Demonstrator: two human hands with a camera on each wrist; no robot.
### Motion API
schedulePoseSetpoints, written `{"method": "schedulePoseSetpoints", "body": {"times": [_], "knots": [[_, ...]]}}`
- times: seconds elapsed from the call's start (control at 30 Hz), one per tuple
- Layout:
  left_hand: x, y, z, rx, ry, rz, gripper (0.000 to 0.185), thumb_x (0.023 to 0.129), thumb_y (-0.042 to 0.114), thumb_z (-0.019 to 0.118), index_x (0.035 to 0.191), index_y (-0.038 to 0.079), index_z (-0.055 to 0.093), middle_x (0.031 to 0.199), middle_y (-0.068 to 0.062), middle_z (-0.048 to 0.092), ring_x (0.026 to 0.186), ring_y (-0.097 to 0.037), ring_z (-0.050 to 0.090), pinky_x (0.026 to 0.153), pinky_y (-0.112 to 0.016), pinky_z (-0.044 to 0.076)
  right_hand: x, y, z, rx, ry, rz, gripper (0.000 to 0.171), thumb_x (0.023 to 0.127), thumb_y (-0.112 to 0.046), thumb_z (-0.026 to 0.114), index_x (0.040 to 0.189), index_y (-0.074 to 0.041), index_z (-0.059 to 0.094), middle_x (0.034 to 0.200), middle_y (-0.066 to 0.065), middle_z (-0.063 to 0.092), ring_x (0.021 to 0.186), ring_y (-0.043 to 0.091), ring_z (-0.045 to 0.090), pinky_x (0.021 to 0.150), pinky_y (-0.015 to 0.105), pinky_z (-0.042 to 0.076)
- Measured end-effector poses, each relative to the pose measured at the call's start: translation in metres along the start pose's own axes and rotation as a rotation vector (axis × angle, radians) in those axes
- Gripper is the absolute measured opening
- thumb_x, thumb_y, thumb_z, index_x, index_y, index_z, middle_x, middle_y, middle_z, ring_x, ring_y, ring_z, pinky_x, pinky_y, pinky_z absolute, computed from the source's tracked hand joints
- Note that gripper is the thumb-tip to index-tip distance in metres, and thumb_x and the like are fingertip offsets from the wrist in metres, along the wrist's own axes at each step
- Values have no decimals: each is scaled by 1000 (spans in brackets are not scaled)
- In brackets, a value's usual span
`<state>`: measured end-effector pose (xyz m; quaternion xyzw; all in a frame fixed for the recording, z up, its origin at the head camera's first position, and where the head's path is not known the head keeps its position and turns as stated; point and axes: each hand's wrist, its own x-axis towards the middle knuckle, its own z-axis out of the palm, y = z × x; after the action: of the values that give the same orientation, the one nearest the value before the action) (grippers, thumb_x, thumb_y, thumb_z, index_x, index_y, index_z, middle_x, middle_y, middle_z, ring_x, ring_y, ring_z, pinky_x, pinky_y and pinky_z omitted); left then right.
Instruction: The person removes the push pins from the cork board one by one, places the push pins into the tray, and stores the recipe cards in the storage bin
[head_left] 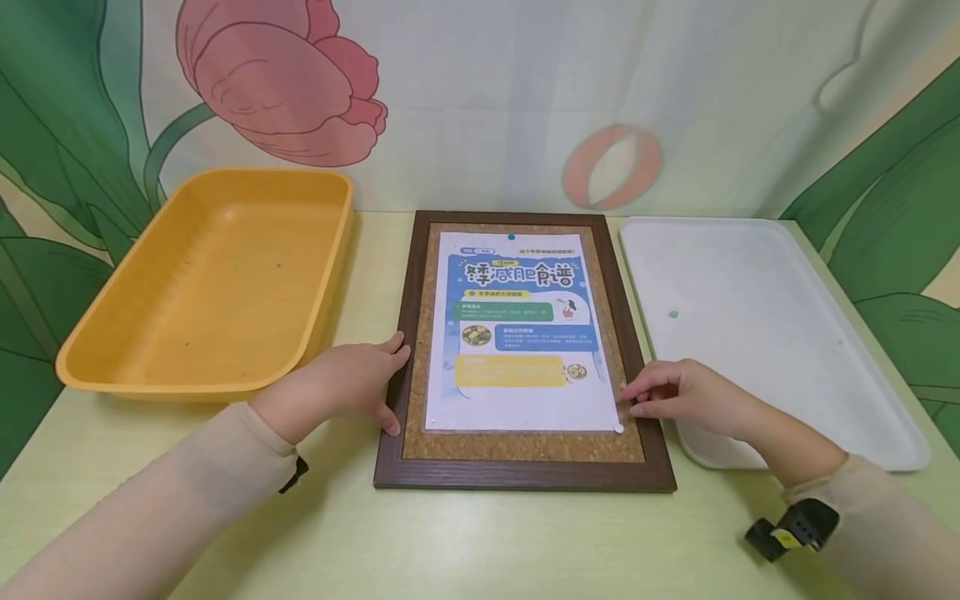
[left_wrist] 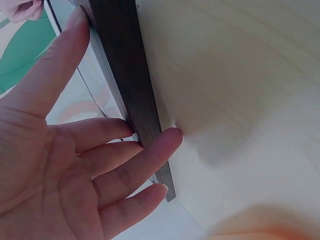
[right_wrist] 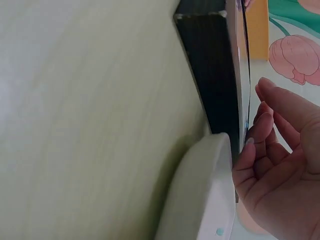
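Observation:
A corkboard [head_left: 525, 446] in a dark brown wooden frame lies on the table. On it is a printed poster [head_left: 517, 408] with Chinese lettering, a green pushpin [head_left: 512, 237] at its top edge and a white pushpin [head_left: 618, 428] at its lower right corner. My left hand [head_left: 345, 383] rests against the frame's left side, fingers spread and fairly straight. Over the frame's right side, my right hand [head_left: 686, 396] has its fingertips at the poster's right edge, just above the white pushpin. In the right wrist view its fingers are loosely bent, the thumb apart, and nothing shows between them.
A deep yellow tray [head_left: 337, 275] stands to the left of the corkboard. To the right is a shallow white tray [head_left: 757, 350], close beside the frame, with a small green pushpin [head_left: 673, 314] in it. A flower-patterned curtain [head_left: 480, 100] hangs behind the table.

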<state>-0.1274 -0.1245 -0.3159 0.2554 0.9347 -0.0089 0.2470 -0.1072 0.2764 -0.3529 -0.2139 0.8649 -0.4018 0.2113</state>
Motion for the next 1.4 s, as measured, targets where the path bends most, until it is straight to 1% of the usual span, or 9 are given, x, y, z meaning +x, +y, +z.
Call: {"method": "schedulePoseSetpoints", "body": {"times": [0.17,0.33,0.43,0.6,0.77,0.97,1.07,1.17,1.4], "knots": [[-1,0,0,-1,3,4,101,67,43,80,142,-5,31,149,-23,22,113,-33,54,85,-39,48,-1,-2,4,-31,8,-21,15,83,-11,70,98,-7,72,95,2,65,84,9,57,71,23,49],[-1,0,1,1,9,7,102,67,43,80,142,-5,31,149,-23,22,112,-34,55,85,-39,48,-3,-3,8,-53,18,-50,18,82,-11,71,100,-6,72,94,1,65,83,9,56,70,23,49],[-1,-1,1,3,11,7,101,67,43,80,142,-5,31,149,-23,22,113,-34,54,86,-40,48,-5,-5,10,-60,32,-78,20,82,-11,71,102,-5,71,94,0,64,83,8,56,69,23,48],[-1,0,0,6,15,11,101,67,44,80,142,-5,32,149,-23,22,115,-35,52,87,-40,47,-9,-7,14,-107,60,-123,21,82,-11,71,103,-5,72,94,-1,64,84,9,56,70,22,47],[-1,-1,1,5,12,10,102,67,44,80,142,-5,31,149,-23,22,116,-35,52,86,-40,47,-10,-6,18,-140,59,-100,21,82,-11,71,103,-8,73,95,-3,62,86,10,55,74,22,47],[0,-1,1,-7,11,4,103,67,44,80,142,-5,31,149,-23,21,111,-33,56,80,-37,50,-10,-6,19,-147,29,-78,21,84,-13,69,104,-12,73,97,-5,60,89,11,54,76,24,47],[0,-1,1,-14,12,3,103,66,44,80,142,-5,31,149,-23,21,110,-33,56,78,-36,50,-11,-5,20,-173,17,-82,22,84,-13,69,106,-12,73,97,-6,58,89,11,53,76,24,47],[-1,-1,1,-15,8,0,103,66,44,80,142,-5,31,150,-23,21,112,-34,55,80,-37,50,-11,-4,21,-214,14,-114,22,84,-12,69,106,-11,73,97,-7,57,88,10,53,75,24,47],[1,-1,1,-13,13,8,103,67,43,81,142,-5,31,149,-23,21,116,-36,52,87,-41,47,-12,-4,24,-298,37,-250,21,80,-2,71,100,-9,74,94,-8,57,82,5,53,70,22,49]]}}
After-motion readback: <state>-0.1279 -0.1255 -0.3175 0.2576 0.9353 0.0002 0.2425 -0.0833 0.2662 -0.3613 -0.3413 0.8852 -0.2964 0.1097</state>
